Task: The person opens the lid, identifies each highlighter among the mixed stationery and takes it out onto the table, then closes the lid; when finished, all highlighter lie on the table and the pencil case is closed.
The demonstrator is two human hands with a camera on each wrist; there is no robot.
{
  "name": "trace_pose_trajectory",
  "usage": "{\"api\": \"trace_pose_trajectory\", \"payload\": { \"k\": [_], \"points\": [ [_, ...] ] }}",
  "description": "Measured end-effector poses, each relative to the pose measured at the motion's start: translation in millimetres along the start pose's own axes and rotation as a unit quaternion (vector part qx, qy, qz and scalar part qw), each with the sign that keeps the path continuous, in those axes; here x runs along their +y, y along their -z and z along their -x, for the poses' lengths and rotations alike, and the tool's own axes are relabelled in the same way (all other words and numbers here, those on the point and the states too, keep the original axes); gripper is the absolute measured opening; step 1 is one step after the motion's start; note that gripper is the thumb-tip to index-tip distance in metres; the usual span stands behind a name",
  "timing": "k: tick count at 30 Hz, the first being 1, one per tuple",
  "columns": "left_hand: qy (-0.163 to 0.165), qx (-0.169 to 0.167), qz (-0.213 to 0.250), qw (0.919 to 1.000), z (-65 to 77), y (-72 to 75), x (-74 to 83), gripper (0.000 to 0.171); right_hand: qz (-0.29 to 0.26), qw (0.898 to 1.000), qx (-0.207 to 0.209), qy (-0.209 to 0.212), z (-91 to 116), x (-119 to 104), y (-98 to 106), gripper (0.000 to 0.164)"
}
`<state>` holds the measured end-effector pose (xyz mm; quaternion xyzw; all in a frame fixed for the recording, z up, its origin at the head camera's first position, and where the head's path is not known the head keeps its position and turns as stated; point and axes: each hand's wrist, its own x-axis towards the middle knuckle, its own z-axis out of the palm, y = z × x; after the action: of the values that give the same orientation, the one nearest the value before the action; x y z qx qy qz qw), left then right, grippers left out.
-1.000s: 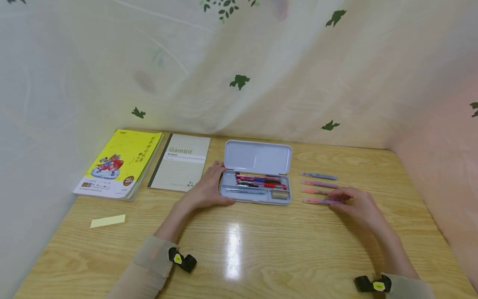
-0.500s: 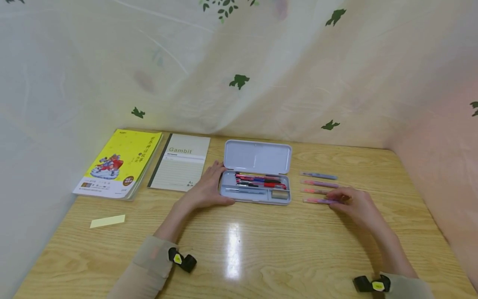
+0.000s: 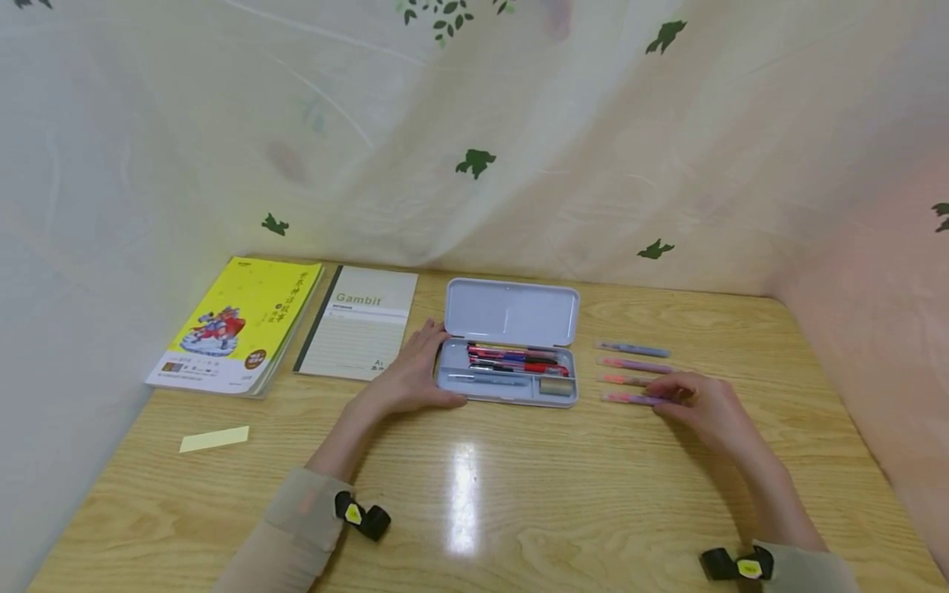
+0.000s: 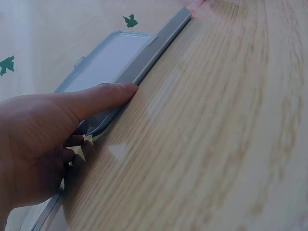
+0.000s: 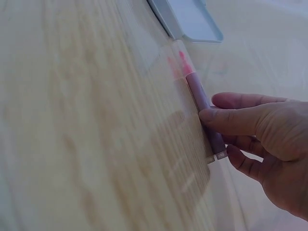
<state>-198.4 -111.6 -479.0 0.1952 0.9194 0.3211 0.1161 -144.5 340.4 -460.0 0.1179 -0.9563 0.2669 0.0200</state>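
In the head view, a pale blue pencil case [image 3: 511, 311] stands with its lid up. Several pens [image 3: 515, 359] fill its back compartment; a light blue pen [image 3: 485, 379] and a beige block [image 3: 554, 386] lie in front. My left hand [image 3: 404, 375] grips the case's left end, the thumb against the front wall [image 4: 144, 60]. To the right, my right hand [image 3: 708, 408] pinches the nearest highlighter [image 3: 626, 399], purple with a pink tip and clear cap, between thumb and fingers; the right wrist view shows this highlighter [image 5: 195, 89] low over the table, its cap pointing toward the case.
Behind the held one lie three more highlighters in a row: blue [image 3: 638, 350], purple [image 3: 630, 364] and orange-tipped [image 3: 619, 379]. A Gambit notebook [image 3: 359, 321] and a yellow book [image 3: 245, 305] lie left, a pale yellow strip [image 3: 214, 438] before them. A curtain [image 3: 371, 165] hangs behind the table.
My right hand has shifted very slightly to the left along the nearest highlighter. The left hand and the pencil case stay where they were.
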Motion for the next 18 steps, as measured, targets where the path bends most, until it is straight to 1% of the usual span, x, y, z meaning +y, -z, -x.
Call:
{"api": "trace_pose_trajectory", "payload": {
  "k": [10,18],
  "points": [
    [0.001,-0.002,-0.001,1.0,0.6,0.3,0.5,0.109,0.006,1.0,0.005,0.008,0.8,-0.6,0.0,0.025],
    [0.002,-0.002,-0.001,1.0,0.3,0.2,0.9,0.108,0.01,1.0,0.014,0.003,1.0,-2.7,1.9,0.026]
  ]
}}
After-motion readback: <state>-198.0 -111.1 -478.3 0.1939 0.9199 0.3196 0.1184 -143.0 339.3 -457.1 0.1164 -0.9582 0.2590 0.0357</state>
